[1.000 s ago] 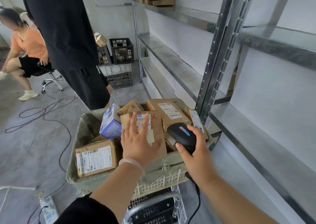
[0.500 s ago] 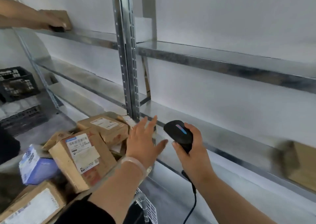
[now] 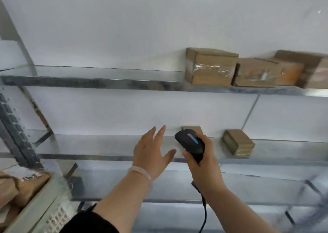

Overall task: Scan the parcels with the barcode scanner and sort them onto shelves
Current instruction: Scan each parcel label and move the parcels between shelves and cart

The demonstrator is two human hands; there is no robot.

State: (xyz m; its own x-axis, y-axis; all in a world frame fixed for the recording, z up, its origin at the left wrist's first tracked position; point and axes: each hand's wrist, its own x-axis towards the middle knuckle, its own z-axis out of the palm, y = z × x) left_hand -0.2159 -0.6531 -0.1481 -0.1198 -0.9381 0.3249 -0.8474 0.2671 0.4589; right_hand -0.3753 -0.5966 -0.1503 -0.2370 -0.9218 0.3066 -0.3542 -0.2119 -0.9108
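Observation:
My right hand (image 3: 204, 163) grips a black barcode scanner (image 3: 191, 144) with a lit blue-pink strip, its cord hanging down. My left hand (image 3: 150, 154) is empty, fingers spread, raised in front of the middle metal shelf (image 3: 106, 145). On that shelf lie a small brown parcel (image 3: 237, 142) to the right of the scanner and another parcel (image 3: 192, 128) partly hidden behind it. The upper shelf (image 3: 106, 78) carries several brown cardboard parcels (image 3: 211, 67) at the right. A basket (image 3: 44, 206) with more parcels (image 3: 26, 181) sits at the lower left corner.
A perforated steel upright (image 3: 12, 129) of the rack stands at the left. A lower shelf (image 3: 159, 188) runs beneath my arms. The white wall (image 3: 159, 28) backs the rack. The left parts of the upper and middle shelves hold no parcels.
The view has swung right and up, from the parcel basket to the rack. My left hand has left the parcels and hangs empty. The scanner stays in my right hand.

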